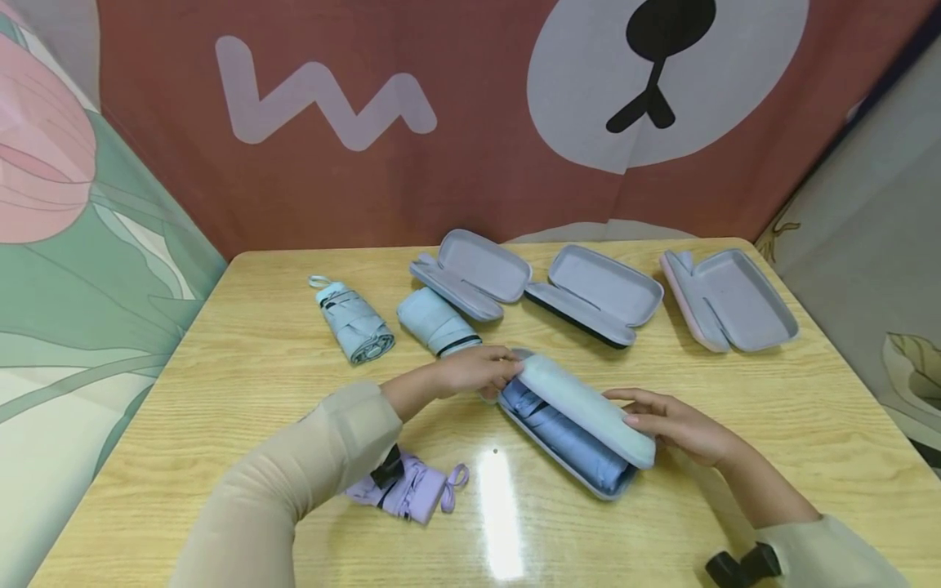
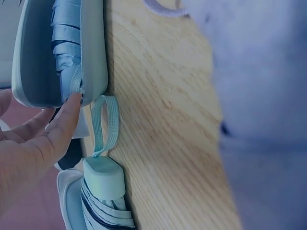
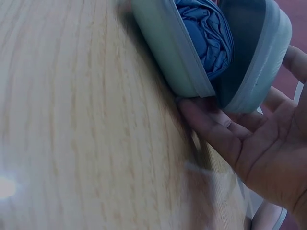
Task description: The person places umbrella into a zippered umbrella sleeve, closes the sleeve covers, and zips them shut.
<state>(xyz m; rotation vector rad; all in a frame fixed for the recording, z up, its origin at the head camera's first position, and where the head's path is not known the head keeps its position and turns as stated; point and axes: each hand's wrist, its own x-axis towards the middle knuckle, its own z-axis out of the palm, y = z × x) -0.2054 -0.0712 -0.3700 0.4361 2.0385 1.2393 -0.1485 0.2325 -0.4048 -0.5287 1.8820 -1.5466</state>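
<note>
A pale green hard case [image 1: 588,404] lies part open at the middle of the table, its lid tilted up. Inside is a folded dark blue umbrella [image 1: 569,445]. My left hand [image 1: 474,370] is at the case's far left end; in the left wrist view its index fingertip touches the strap [image 2: 76,79] at the rim. At the near right end, my right hand [image 1: 680,425] touches the case with extended fingers, one fingertip low by the base corner in the right wrist view. Close to my left hand lies a folded light blue umbrella [image 1: 435,320] with a mint handle [image 2: 103,177].
Three open grey-lined cases stand along the back: left [image 1: 481,265], middle [image 1: 606,282] and right [image 1: 742,298]. Another folded light blue umbrella [image 1: 356,322] lies at the left. A purple umbrella [image 1: 422,490] is partly hidden under my left forearm.
</note>
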